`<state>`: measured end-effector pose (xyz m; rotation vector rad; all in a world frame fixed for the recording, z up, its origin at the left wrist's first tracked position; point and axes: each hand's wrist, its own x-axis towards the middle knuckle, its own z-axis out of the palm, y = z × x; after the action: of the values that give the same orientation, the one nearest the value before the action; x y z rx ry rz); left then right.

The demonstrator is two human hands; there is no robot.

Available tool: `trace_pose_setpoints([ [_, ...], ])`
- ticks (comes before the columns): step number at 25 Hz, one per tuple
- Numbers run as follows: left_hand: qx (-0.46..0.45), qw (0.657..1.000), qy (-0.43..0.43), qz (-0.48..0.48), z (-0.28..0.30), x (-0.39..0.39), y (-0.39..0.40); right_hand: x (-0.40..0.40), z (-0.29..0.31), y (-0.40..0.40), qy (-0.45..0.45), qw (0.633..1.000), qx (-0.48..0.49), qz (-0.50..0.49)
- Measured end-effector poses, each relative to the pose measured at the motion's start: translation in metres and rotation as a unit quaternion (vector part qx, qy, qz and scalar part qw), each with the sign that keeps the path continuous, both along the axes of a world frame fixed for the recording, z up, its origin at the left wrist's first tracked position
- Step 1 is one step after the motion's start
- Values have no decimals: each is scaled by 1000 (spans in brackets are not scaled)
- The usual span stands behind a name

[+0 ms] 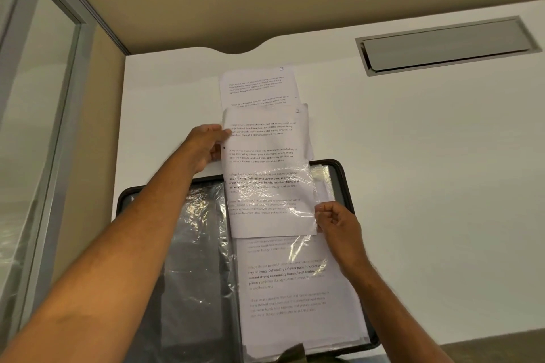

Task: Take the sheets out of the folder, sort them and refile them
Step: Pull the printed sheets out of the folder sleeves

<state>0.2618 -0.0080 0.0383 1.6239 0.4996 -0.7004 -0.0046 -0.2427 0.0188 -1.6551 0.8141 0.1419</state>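
Both arms reach fwd over the open folder (343, 186), which lies flat on the white surface (413, 156). Left hand (203, 146) is out past the folder's top edge, fingers curled onto the left edge of a printed sheet (265, 156), pinching it near the upper corner. Right hand (336, 221) sits lower, fingers curled in, gripping the clear plastic sleeve (295, 274) at the sheet's lower right corner. Sheet is about half out: lower part inside the sleeve, upper part over the surface. Another sheet, w/ a handwritten 3 (258, 85), lies just beyond, partly overlapped.
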Motion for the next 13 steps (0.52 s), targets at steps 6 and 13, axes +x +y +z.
trace_pose_setpoints([
  [6,65,985,23,-160,-3,-17,21,-2,2,-1,-3,1000,0,-25],
  [13,51,990,-126,-23,-2,-4,-15,0,3,-6,1,999,38,-1],
])
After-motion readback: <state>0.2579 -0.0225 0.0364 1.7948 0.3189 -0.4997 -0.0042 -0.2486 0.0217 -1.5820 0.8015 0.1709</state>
